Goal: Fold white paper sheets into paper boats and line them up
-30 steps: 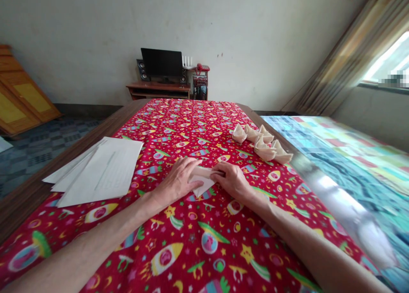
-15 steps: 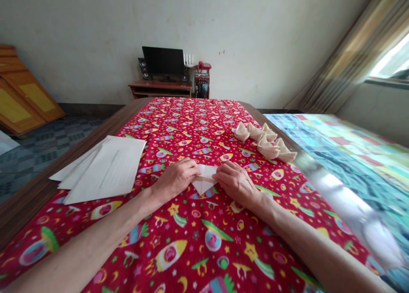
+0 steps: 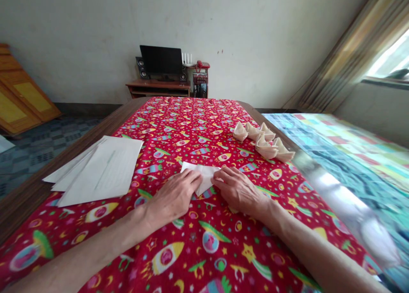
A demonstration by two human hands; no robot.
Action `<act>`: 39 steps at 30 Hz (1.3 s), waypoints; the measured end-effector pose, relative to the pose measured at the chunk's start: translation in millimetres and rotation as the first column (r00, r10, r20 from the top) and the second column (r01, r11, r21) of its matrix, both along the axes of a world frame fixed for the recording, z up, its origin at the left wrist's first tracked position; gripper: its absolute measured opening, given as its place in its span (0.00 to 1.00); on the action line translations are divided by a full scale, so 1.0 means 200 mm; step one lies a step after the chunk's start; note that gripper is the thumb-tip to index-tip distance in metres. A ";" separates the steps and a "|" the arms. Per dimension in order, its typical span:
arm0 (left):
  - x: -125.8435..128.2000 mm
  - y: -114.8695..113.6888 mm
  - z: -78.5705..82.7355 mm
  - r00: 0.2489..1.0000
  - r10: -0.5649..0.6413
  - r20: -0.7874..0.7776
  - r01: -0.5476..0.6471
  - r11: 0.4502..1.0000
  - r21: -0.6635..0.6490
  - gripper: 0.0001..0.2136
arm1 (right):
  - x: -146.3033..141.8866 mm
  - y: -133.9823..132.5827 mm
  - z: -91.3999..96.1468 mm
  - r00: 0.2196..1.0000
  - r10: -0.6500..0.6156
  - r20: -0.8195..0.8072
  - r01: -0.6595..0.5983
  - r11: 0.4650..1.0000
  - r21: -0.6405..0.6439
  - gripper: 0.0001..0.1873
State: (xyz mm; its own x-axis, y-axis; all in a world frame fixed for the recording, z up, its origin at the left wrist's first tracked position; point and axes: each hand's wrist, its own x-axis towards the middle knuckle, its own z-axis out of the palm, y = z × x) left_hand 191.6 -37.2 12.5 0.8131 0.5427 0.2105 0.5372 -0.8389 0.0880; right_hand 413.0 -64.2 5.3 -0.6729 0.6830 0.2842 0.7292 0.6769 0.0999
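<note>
A small folded white paper [image 3: 202, 175] lies on the red patterned tablecloth [image 3: 198, 126] in front of me. My left hand [image 3: 174, 195] rests on its left side, fingers lying flat and pressing the paper down. My right hand [image 3: 238, 187] lies against its right edge, fingertips flat on the fold. Neither hand lifts the paper off the cloth. Part of the paper is hidden under my fingers.
A loose stack of white paper sheets [image 3: 96, 170] lies at the left. Several folded cream paper boats [image 3: 263, 141] sit at the right near the table's edge [image 3: 306, 165]. A desk with a monitor [image 3: 161, 67] stands by the far wall. A bed with a coloured cover [image 3: 354, 156] is on the right.
The paper has been turned or unfolded so that more of its white top shows. My left hand has slid down toward me and flattened on it. My right hand stayed at its right edge.
</note>
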 end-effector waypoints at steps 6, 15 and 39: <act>0.01 -0.04 -0.05 0.996 -0.083 0.015 0.082 0.995 0.053 0.22 | -0.02 -0.06 -0.02 0.995 0.015 -0.098 -0.017 1.000 -0.019 0.21; -0.11 0.03 -0.08 0.999 -0.007 -0.054 0.011 0.997 0.079 0.22 | 0.03 -0.14 -0.03 0.991 -0.121 -0.061 0.109 0.979 -0.175 0.26; -0.05 0.36 -0.03 0.982 0.136 0.130 -0.113 0.978 -0.176 0.20 | 0.00 0.14 -0.10 0.876 -0.251 -0.412 0.260 0.965 -0.036 0.16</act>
State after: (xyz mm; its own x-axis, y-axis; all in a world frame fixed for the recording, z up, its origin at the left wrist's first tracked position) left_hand 181.4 35.3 6.1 0.7056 0.6750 0.2157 0.6087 -0.7332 0.3030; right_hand 413.0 -36.0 -15.6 -0.2963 0.8067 0.5114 0.8552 0.4624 -0.2340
